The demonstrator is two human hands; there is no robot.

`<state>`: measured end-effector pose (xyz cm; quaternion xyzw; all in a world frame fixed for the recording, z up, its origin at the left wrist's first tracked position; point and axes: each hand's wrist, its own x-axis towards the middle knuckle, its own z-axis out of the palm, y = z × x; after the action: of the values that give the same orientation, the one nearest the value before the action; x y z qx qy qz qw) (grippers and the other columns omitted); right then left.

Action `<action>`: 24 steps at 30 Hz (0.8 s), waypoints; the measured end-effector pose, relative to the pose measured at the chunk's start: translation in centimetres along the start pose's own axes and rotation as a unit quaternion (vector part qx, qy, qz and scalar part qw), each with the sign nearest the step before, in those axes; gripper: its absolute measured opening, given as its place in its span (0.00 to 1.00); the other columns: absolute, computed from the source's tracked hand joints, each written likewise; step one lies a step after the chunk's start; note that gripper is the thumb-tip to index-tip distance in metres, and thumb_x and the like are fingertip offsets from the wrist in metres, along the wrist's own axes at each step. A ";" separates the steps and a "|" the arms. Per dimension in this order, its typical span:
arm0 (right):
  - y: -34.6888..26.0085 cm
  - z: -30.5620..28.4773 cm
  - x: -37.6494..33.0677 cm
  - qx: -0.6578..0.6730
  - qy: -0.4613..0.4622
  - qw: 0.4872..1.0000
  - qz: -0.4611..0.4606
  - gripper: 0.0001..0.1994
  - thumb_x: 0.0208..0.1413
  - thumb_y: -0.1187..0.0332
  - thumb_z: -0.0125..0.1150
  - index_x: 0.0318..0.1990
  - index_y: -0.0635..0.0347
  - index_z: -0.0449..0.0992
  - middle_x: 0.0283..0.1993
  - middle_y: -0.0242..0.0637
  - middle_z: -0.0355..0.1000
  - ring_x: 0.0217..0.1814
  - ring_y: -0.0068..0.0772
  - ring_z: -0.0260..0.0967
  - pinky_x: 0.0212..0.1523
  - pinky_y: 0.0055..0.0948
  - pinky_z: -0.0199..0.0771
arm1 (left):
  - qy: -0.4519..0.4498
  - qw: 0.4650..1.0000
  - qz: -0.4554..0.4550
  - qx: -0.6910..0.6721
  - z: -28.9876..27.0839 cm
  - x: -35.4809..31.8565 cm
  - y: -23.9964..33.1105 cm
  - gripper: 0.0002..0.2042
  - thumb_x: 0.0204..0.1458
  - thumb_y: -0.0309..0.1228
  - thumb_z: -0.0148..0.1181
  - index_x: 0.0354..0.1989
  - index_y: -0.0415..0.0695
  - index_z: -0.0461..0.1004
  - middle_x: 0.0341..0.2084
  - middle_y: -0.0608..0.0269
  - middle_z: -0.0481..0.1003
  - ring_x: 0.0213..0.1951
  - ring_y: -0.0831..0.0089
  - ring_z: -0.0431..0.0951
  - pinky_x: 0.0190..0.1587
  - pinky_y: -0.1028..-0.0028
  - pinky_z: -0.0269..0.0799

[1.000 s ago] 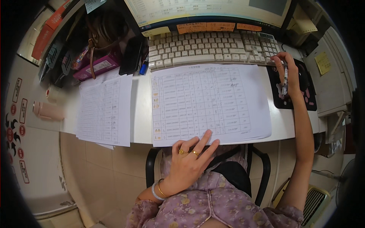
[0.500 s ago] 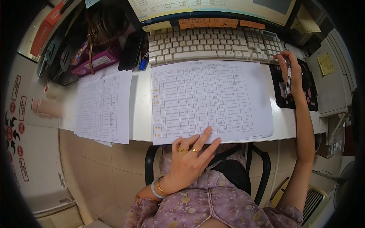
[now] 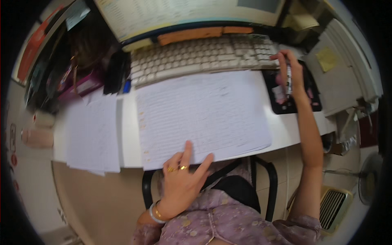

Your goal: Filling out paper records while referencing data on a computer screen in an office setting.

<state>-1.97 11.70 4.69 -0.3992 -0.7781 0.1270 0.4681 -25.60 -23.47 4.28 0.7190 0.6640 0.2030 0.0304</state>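
Observation:
My left hand (image 3: 181,183) lies with its fingers spread over the front edge of a stack of printed table sheets (image 3: 204,114). Two gold-coloured rings are on its fingers, and bangles circle the wrist. At the right end of the beige keyboard (image 3: 192,61), my right hand (image 3: 296,79) is closed loosely around a pen (image 3: 289,83). The pen points down toward the black, patterned mouse pad (image 3: 290,108), and a fingertip reaches the keyboard's number keys. Blur hides the print on the sheets.
Another paper stack (image 3: 92,134) lies left, near a pink bottle (image 3: 38,138). A dark phone (image 3: 113,77), blue marker (image 3: 127,86) and purple box (image 3: 87,83) sit behind it. A monitor (image 3: 196,16) stands behind the keyboard. At right are a white cabinet-like unit (image 3: 339,81) and a fan (image 3: 369,179).
The whole view has shifted, so the desk appears further left and slightly tilted, with more blur. My left hand stays at the sheets' front edge; my right hand still holds the pen beside the keyboard.

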 end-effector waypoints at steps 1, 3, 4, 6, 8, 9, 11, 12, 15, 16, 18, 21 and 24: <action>0.5 0.0 0.1 0.005 0.005 1.000 0.020 0.11 0.70 0.62 0.52 0.43 0.60 0.72 0.33 0.31 0.80 0.20 0.16 0.62 0.22 0.21 0.63 | -0.009 1.000 -0.012 0.010 -0.1 -0.2 0.0 0.25 0.45 0.33 0.71 0.56 0.61 0.78 0.67 0.43 0.61 0.54 0.52 0.64 0.58 0.59 0.60; 0.7 0.3 0.4 0.009 0.021 0.999 0.032 0.11 0.70 0.62 0.52 0.40 0.61 0.73 0.30 0.32 0.80 0.21 0.16 0.63 0.23 0.22 0.66 | -0.013 1.000 -0.013 0.016 -0.1 -0.3 0.0 0.26 0.45 0.33 0.72 0.56 0.61 0.78 0.67 0.43 0.61 0.54 0.51 0.64 0.58 0.59 0.59; 0.5 0.4 0.3 0.014 0.002 0.999 0.037 0.11 0.70 0.63 0.52 0.40 0.61 0.73 0.32 0.32 0.80 0.23 0.16 0.65 0.26 0.22 0.67 | -0.015 1.000 -0.016 0.021 -0.2 -0.5 -0.1 0.27 0.44 0.33 0.73 0.57 0.61 0.78 0.67 0.42 0.61 0.54 0.51 0.64 0.58 0.58 0.59; -0.2 0.0 0.2 0.009 -0.019 1.000 -0.003 0.09 0.66 0.65 0.56 0.41 0.62 0.73 0.36 0.43 0.77 0.36 0.41 0.76 0.38 0.34 0.74 | -0.018 0.999 -0.014 0.026 -0.2 -0.3 -0.1 0.28 0.43 0.32 0.73 0.57 0.60 0.77 0.67 0.42 0.61 0.54 0.51 0.64 0.58 0.58 0.59; -0.2 -0.1 0.2 -0.006 -0.022 0.999 -0.027 0.09 0.65 0.65 0.57 0.42 0.62 0.73 0.40 0.44 0.75 0.39 0.44 0.74 0.40 0.35 0.74 | -0.008 0.999 -0.001 0.034 -0.1 -0.2 -0.2 0.26 0.45 0.34 0.72 0.57 0.63 0.77 0.65 0.39 0.62 0.51 0.55 0.66 0.54 0.58 0.60; -0.5 0.0 0.3 -0.036 -0.048 0.998 -0.034 0.09 0.65 0.64 0.58 0.42 0.62 0.73 0.40 0.45 0.74 0.40 0.45 0.73 0.41 0.37 0.73 | -0.008 0.999 0.000 0.035 -0.1 -0.1 -0.2 0.26 0.45 0.34 0.72 0.57 0.63 0.77 0.65 0.39 0.62 0.51 0.55 0.66 0.54 0.58 0.60; -1.2 0.3 0.5 -0.055 -0.083 0.995 -0.014 0.10 0.63 0.64 0.61 0.42 0.62 0.73 0.41 0.45 0.72 0.43 0.49 0.71 0.44 0.39 0.71 | -0.006 0.999 -0.002 0.035 -0.1 -0.1 -0.3 0.26 0.45 0.35 0.72 0.57 0.63 0.77 0.64 0.38 0.63 0.51 0.54 0.66 0.53 0.58 0.60; -1.2 0.4 0.5 -0.053 -0.081 0.995 -0.015 0.10 0.63 0.64 0.61 0.42 0.62 0.73 0.41 0.45 0.72 0.43 0.49 0.71 0.44 0.39 0.71 | -0.005 0.999 -0.002 0.038 -0.1 0.0 -0.3 0.26 0.45 0.35 0.72 0.57 0.63 0.77 0.64 0.38 0.63 0.51 0.54 0.66 0.53 0.58 0.60; -1.5 1.0 0.5 -0.061 -0.036 0.995 -0.076 0.09 0.62 0.68 0.62 0.44 0.63 0.73 0.42 0.44 0.73 0.44 0.46 0.73 0.45 0.36 0.73 | 0.000 0.999 -0.005 0.050 -0.1 0.0 -0.2 0.26 0.46 0.35 0.72 0.57 0.63 0.77 0.64 0.38 0.63 0.51 0.54 0.67 0.53 0.58 0.60; -2.1 1.1 0.3 -0.030 -0.076 0.992 -0.092 0.09 0.61 0.68 0.63 0.45 0.62 0.74 0.45 0.45 0.72 0.50 0.47 0.71 0.48 0.37 0.72 | -0.002 0.999 -0.007 0.040 -0.1 0.0 -0.1 0.27 0.45 0.34 0.72 0.57 0.62 0.77 0.65 0.40 0.62 0.52 0.53 0.66 0.55 0.58 0.60; -2.9 1.7 -0.1 0.007 -0.112 0.987 -0.114 0.10 0.60 0.68 0.64 0.46 0.61 0.75 0.48 0.46 0.72 0.55 0.47 0.69 0.52 0.38 0.71 | 0.000 0.999 -0.011 0.037 0.0 0.0 0.0 0.27 0.44 0.33 0.73 0.57 0.61 0.77 0.66 0.41 0.62 0.53 0.52 0.65 0.57 0.59 0.59; -3.5 2.7 -0.5 -0.072 -0.191 0.973 -0.105 0.13 0.58 0.68 0.65 0.49 0.57 0.77 0.58 0.49 0.69 0.65 0.49 0.61 0.62 0.40 0.65 | 0.000 1.000 -0.001 0.031 0.0 0.0 -0.1 0.26 0.45 0.34 0.72 0.57 0.61 0.78 0.65 0.39 0.62 0.52 0.53 0.66 0.57 0.60 0.60; -4.2 2.1 -0.6 -0.046 -0.148 0.986 -0.067 0.13 0.58 0.67 0.65 0.49 0.57 0.76 0.58 0.49 0.69 0.64 0.49 0.63 0.62 0.40 0.65 | 0.005 0.999 -0.005 0.035 0.0 -0.3 -0.1 0.26 0.46 0.35 0.72 0.57 0.62 0.77 0.65 0.40 0.63 0.52 0.54 0.66 0.56 0.60 0.60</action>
<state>-5.68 8.88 5.58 -0.3439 -0.8689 0.1169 0.3362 -25.74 -23.76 4.14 0.7153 0.6746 0.1825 0.0029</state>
